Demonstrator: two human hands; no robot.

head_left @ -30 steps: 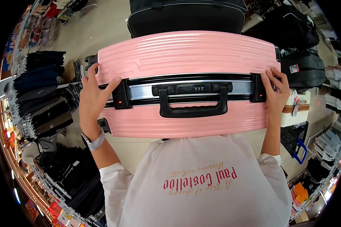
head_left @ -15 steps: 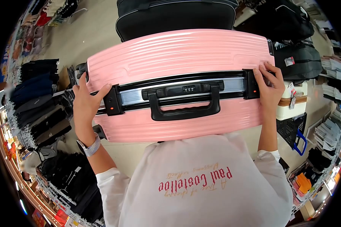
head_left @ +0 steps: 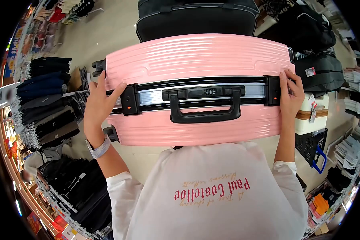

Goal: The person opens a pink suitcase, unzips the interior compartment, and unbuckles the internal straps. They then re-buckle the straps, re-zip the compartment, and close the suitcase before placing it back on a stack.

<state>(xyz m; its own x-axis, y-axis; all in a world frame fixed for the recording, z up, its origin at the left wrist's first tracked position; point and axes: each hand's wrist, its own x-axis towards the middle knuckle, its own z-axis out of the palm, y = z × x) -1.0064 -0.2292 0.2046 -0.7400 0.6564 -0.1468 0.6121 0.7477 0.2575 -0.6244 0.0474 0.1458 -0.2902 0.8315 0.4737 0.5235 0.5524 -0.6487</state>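
A pink ribbed suitcase [head_left: 204, 54] lies across the view, its black frame and handle facing up. A black carry handle [head_left: 206, 116] and a small combination lock [head_left: 210, 91] sit mid-frame. My left hand [head_left: 100, 105] grips the left end, thumb at the left black latch [head_left: 129, 99] and fingers spread around the edge near a black wheel. My right hand [head_left: 292, 93] holds the right end, with bent fingers beside the right black latch [head_left: 272, 91]. Both latches show a small red mark. Fingertips behind the edges are partly hidden.
Beyond the suitcase stands a black bag [head_left: 196, 22]. Dark bags [head_left: 318, 72], a white case with a brown strap [head_left: 313, 116] and a black basket [head_left: 310, 146] are at the right. Racks of dark clothes [head_left: 48, 100] stand at the left, and folded goods [head_left: 348, 152] at the far right.
The suitcase and both hands appear slightly further right in the view, as do the surroundings. Each hand keeps its place on the suitcase ends.
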